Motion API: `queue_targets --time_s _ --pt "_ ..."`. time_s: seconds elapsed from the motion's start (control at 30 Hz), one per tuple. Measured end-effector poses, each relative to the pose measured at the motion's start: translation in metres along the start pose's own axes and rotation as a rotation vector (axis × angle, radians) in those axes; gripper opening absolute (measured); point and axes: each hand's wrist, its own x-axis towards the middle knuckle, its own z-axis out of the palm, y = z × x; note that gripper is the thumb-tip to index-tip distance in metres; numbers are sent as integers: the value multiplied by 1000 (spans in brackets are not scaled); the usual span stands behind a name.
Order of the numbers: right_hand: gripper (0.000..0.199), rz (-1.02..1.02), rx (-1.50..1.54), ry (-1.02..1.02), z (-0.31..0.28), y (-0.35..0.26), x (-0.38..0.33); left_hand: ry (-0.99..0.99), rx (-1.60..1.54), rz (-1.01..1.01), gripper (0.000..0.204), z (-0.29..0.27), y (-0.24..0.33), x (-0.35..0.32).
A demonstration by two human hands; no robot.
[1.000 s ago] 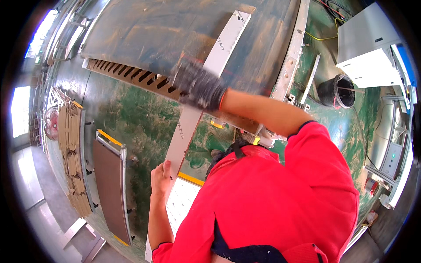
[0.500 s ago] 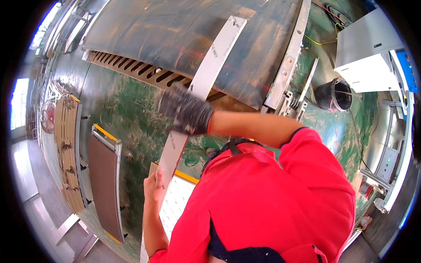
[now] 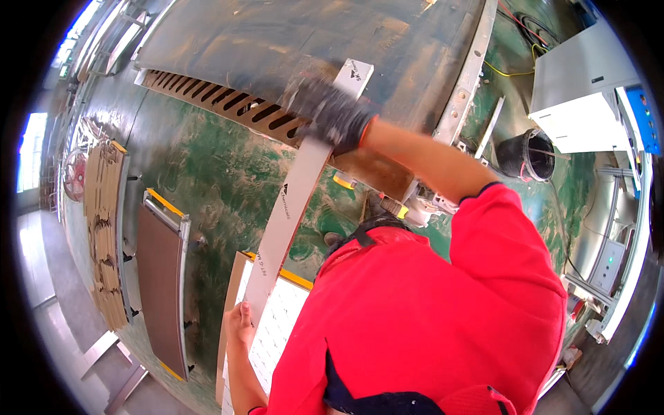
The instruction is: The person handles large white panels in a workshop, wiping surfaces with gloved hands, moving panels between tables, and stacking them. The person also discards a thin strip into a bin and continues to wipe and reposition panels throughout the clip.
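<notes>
A long white strip [image 3: 283, 214] with printed marks slants from the large dark table toward my lower left. My left hand [image 3: 239, 326], bare, grips its near part with the thumb on top. Across its far part lies my right hand [image 3: 332, 114] in a dark, dusty glove, closed around the strip; its fingertips are smeared by motion. The far end of the strip rests over the dark, scuffed tabletop [image 3: 228, 41]. Below the near part stands a stack of white patterned panels [image 3: 280, 325] with a yellow edge.
Left of me stand a brown panel stack [image 3: 158, 283] and a pile of tan boards [image 3: 104, 235] on carts. A slotted rail [image 3: 207, 98] edges the table. At the right are a black bucket [image 3: 527, 155] and a white cabinet [image 3: 584, 90]. A yellow tape measure [image 3: 344, 180] shows near the table edge.
The strip has shifted toward me, its far end now nearer, and my left hand has come back with it. My right hand has moved away from me along the strip.
</notes>
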Motion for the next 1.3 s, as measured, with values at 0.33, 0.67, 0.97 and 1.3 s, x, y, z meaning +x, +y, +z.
queue_targets --time_s 0.33,0.67,0.97,1.3 --pt "58 571 -284 -438 -96 133 39 77 57 -55 82 -18 -23 -26" --pt "56 -27 -317 0 -43 14 16 73 112 -68 85 -7 -27 -33" --pt "42 221 -157 -94 -45 79 -52 91 209 -43 82 -27 -34 -51" --pt "54 -191 272 170 -47 -135 -35 121 168 -49 81 -18 -45 -63"
